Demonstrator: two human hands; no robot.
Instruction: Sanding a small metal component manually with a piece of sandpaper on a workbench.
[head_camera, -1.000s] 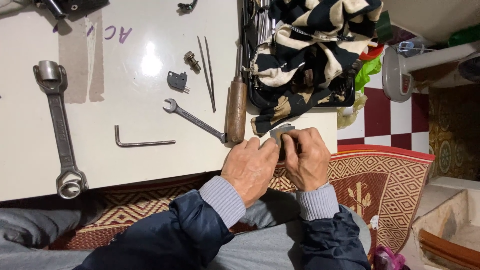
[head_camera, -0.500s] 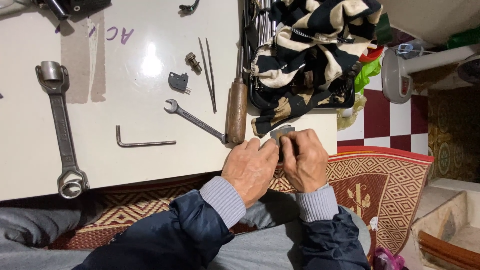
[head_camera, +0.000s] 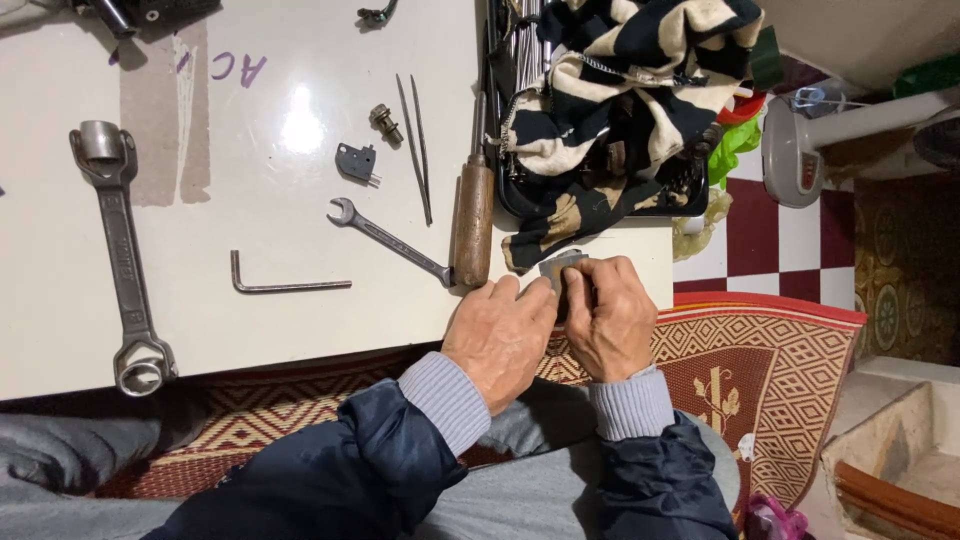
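White table (head_camera: 300, 330): glossy top, its near edge running left to right just beyond the hands; tools lie spread over it.
Striped cloth (head_camera: 640, 90): black and cream, heaped at the far right of the table, just beyond the hands.
Big spanner (head_camera: 120, 260): far left, long axis running near to far, well apart from both hands.
Wooden-handled tool (head_camera: 472, 225): upright near to far, its butt just beside the left hand.
Small spanner (head_camera: 388, 240): slants toward that butt.
Hex key (head_camera: 285, 286): left of the hands, apart.
Left hand (head_camera: 498, 340): fingers bent, tips pressed against the metal piece from the left.
Right hand (head_camera: 610, 320): fingers curled, pinching the piece from the right.
Small grey metal piece (head_camera: 562, 268): at the table's near edge, between both hands' fingertips, poking out on the far side; equally close to each.
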